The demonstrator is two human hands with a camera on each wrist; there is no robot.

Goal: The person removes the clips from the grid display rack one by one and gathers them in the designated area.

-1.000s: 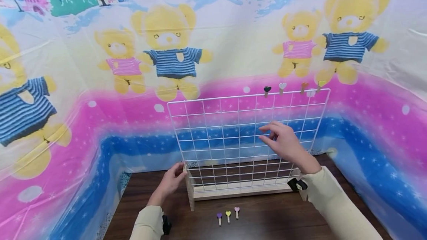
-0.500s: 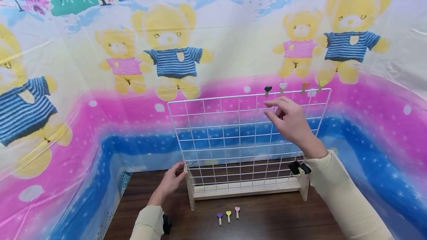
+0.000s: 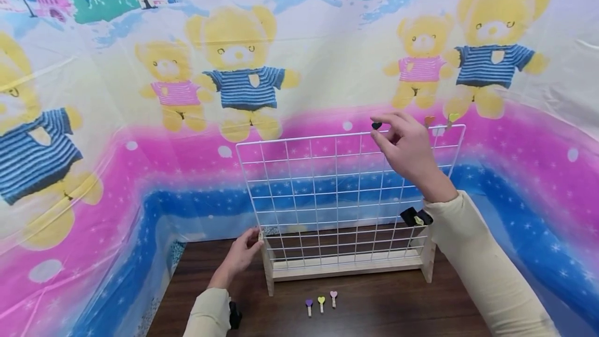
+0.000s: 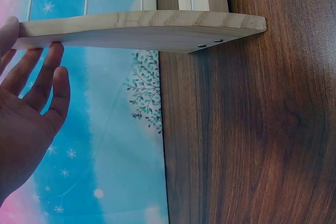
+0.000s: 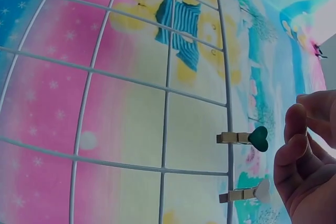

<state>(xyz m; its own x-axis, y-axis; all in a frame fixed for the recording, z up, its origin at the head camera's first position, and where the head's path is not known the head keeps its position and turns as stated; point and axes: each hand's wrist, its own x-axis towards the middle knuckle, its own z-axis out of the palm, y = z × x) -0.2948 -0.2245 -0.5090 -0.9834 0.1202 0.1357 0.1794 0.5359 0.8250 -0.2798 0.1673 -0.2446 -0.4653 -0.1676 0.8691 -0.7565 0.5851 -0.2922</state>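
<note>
A white wire grid (image 3: 290,139) stands on the table in a wooden base. My left hand (image 3: 238,256) grips the base's wooden side piece (image 4: 142,20), thumb on one face and fingers on the other. My right hand (image 3: 409,144) is raised at the grid's top wire, thumb and index finger parted around a dark green heart clothespin (image 5: 244,138). In the right wrist view a gap shows between those fingertips and the heart. Clipped just beside it is a white heart clothespin (image 5: 247,194), hidden behind the hand in the head view.
Farther right on the top wire are an orange heart clothespin (image 3: 429,120) and a yellow-green one (image 3: 452,118). Purple (image 3: 309,306), yellow (image 3: 321,303) and pink heart clothespins (image 3: 334,298) lie on the brown table (image 3: 374,311) before the base. A bear-print cloth (image 3: 327,77) hangs behind.
My right hand has risen from in front of the grid's middle to its top wire, reaching the dark green heart clothespin. My left hand stays on the wooden side piece.
</note>
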